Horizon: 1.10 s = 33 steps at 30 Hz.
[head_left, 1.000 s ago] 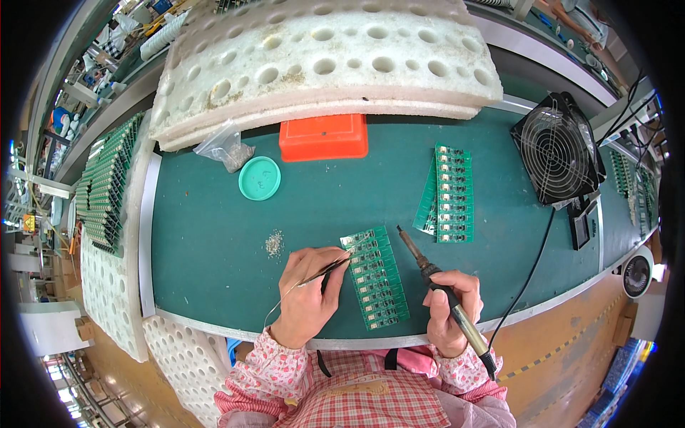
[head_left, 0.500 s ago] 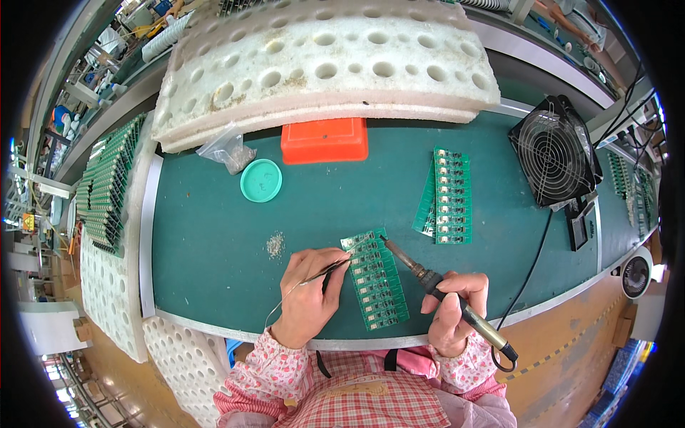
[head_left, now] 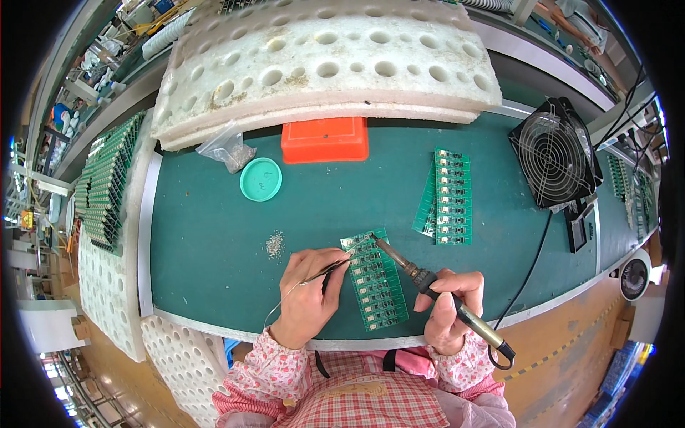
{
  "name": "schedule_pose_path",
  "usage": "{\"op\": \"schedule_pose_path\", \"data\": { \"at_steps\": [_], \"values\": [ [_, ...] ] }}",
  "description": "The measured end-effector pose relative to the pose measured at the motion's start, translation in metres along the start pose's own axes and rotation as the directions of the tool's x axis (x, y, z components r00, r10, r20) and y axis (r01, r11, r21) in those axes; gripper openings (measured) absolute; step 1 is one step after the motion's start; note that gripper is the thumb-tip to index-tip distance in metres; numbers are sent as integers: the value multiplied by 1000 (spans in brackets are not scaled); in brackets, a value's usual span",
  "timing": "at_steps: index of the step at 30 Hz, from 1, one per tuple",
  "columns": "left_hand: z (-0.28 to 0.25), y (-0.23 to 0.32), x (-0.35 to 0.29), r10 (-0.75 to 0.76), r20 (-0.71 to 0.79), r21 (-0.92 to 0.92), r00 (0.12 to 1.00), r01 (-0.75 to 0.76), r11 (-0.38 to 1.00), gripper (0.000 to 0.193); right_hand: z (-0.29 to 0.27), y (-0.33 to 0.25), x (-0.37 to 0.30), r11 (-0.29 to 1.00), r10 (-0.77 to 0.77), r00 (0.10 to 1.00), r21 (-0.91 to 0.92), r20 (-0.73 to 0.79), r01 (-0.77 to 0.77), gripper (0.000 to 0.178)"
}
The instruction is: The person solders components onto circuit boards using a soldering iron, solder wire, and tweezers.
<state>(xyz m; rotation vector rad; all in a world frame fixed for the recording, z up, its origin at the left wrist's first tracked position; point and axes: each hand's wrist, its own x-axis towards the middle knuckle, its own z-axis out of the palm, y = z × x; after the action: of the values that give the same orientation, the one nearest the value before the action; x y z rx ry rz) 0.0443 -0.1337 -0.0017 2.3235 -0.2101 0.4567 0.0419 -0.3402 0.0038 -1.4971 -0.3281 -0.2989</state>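
A green circuit board panel (head_left: 378,289) lies slightly slanted on the table in front of me, with a column of small parts along it. My left hand (head_left: 308,294) is closed on a pair of slim tweezers (head_left: 321,273), whose tips meet the panel's upper left edge. In my right hand (head_left: 454,307) is a soldering iron (head_left: 427,279), gripped like a pen. Its dark tip is over the top row of the panel; whether it touches cannot be made out. A small heap of tiny pale components (head_left: 275,245) lies left of my left hand.
Two more panels (head_left: 452,200) overlap at the right, near a black fan (head_left: 555,153). Farther back are a turquoise lid (head_left: 261,180), a clear bag (head_left: 230,150) and a red box (head_left: 325,140). White foam blocks (head_left: 325,78) border the back. The iron's cord (head_left: 531,274) crosses the right side.
My right hand has shifted slightly left, carrying the soldering iron's tip from the panel's upper right corner toward the middle of its top row. My left hand stays in place.
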Motion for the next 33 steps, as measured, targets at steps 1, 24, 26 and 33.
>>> {"op": "schedule_pose_path", "data": {
  "at_steps": [1,24,26,33],
  "values": [
    [0,0,0,1,0,0,1000,-1,1000,15,3,-3,2,999,7,1000,-43,-11,-7,23],
    [1,-1,-1,-15,-14,-46,1000,14,999,19,6,-9,11,940,241,958,-281,154,-191,9],
    [0,-1,-1,-17,-11,-44,1000,16,999,19,8,-7,11,939,236,959,-291,154,-184,9],
    [0,-2,0,-8,-9,-42,1000,8,999,20,7,-5,17,929,117,966,-369,229,-24,8]
  ]
}}
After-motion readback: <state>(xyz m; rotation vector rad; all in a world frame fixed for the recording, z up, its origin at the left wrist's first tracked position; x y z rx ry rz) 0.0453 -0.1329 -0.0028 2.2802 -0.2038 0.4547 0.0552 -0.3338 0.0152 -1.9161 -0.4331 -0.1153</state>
